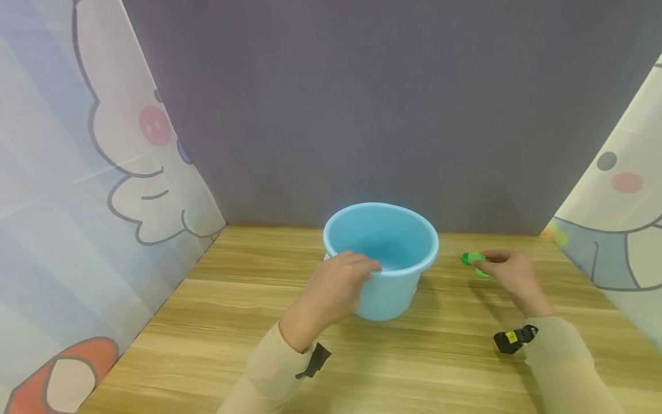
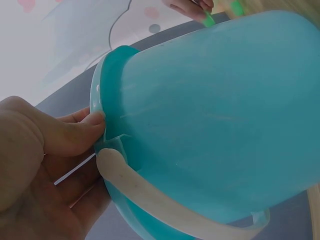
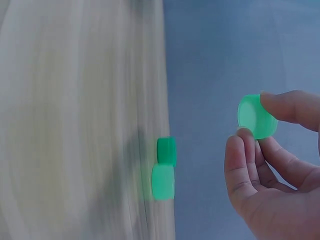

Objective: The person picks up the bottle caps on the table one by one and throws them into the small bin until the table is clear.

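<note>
A light blue plastic bucket [image 1: 390, 296] stands on the wooden table, its opening facing up. My left hand [image 1: 338, 282] grips the near left part of its rim, thumb on the outside in the left wrist view, close to where the white handle [image 2: 165, 205] joins. To the right of the bucket, my right hand [image 1: 512, 273] pinches a light green bottle cap [image 3: 256, 117] between thumb and fingertips, raised over the table. Below it, a dark green cap [image 3: 166, 151] and another light green cap [image 3: 163, 181] lie side by side on the tabletop.
The wooden table [image 1: 217, 328] runs back to a dark grey panel [image 1: 393, 103]. Curtains printed with cartoon animals hang at the left [image 1: 62, 230] and right [image 1: 626, 224]. Black wrist cameras are strapped at both sleeves.
</note>
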Tool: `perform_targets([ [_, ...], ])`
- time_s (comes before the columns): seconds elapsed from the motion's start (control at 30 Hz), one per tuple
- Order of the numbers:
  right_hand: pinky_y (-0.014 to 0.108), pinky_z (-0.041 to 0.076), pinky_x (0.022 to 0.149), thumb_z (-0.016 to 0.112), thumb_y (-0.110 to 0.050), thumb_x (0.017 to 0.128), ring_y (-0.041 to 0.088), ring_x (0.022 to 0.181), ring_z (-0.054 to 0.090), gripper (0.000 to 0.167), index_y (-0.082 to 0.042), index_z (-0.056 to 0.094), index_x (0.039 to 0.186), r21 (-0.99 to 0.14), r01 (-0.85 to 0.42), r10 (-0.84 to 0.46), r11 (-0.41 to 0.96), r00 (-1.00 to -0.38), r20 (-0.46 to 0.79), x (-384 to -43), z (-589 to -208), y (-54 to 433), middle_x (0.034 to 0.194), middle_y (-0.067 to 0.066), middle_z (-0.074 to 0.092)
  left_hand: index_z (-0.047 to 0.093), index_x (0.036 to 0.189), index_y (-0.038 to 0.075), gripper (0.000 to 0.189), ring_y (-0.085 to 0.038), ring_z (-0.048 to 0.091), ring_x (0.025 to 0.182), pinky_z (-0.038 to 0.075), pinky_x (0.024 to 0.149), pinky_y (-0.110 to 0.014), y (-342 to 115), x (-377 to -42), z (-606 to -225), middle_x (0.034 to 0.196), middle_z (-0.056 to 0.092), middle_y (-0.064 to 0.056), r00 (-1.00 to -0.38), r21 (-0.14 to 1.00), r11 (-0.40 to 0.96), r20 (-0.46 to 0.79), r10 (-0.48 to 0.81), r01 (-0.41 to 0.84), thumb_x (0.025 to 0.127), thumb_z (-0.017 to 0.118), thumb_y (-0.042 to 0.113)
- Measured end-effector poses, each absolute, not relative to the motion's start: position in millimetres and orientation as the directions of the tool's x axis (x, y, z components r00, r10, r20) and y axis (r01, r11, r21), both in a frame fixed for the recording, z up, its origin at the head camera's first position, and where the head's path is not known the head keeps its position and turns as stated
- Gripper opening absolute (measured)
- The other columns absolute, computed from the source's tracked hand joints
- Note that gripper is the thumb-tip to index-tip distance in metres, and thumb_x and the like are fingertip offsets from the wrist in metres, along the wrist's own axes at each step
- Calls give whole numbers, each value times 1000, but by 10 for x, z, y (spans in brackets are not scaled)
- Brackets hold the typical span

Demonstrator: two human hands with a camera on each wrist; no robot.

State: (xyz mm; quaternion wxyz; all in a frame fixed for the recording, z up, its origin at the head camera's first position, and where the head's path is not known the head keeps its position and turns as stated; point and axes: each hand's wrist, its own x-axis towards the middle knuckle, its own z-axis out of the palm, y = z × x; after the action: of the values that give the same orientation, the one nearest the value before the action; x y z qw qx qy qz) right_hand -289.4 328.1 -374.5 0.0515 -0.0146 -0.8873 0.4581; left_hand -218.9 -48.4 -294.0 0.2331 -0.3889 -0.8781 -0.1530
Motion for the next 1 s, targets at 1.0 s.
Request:
perform_targets([
  [1.0, 54, 42, 103, 71, -39, 96, 39, 127, 48, 68, 3, 50, 145, -902, -39, 80, 429, -994, 80, -2899, -3619, 2611, 140, 26, 51, 75, 108, 12, 27, -20, 68, 99, 59, 82, -34, -475, -2209, -2966, 105, 75, 0, -577, 69, 653, 543, 610, 754, 87, 73, -4],
])
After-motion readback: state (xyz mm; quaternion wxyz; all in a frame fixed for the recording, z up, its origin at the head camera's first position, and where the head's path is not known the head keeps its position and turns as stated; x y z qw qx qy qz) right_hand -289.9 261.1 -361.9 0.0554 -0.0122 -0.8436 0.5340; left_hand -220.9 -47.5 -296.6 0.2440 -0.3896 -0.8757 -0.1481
